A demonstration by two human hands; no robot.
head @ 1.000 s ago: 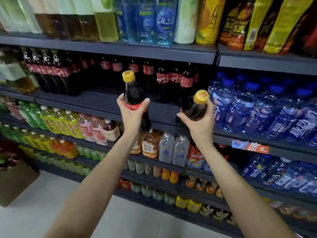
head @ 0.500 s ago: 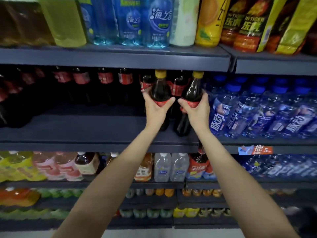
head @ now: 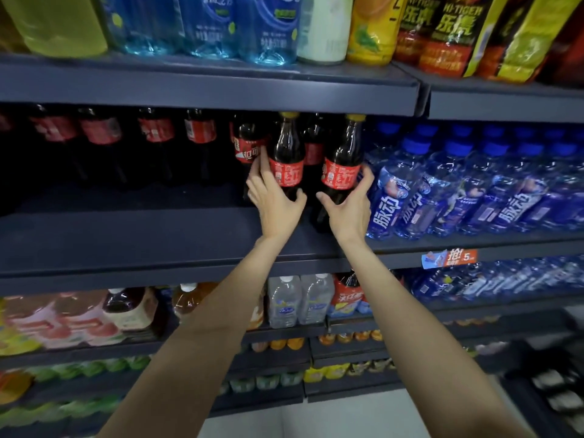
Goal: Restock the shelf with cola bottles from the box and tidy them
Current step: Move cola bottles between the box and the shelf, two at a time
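On the dark middle shelf (head: 132, 245), just left of the blue water bottles (head: 448, 191), two yellow-capped cola bottles stand upright side by side. The left hand (head: 276, 200) wraps its fingers and thumb around the lower body of the left cola bottle (head: 287, 159); the right hand (head: 349, 207) cups the right cola bottle (head: 343, 165) the same way. Farther back and to the left, a row of red-labelled cola bottles (head: 151, 134) lines the shelf's rear. Above sit blue and yellow drinks (head: 262, 26); below, mixed juices (head: 284, 301).
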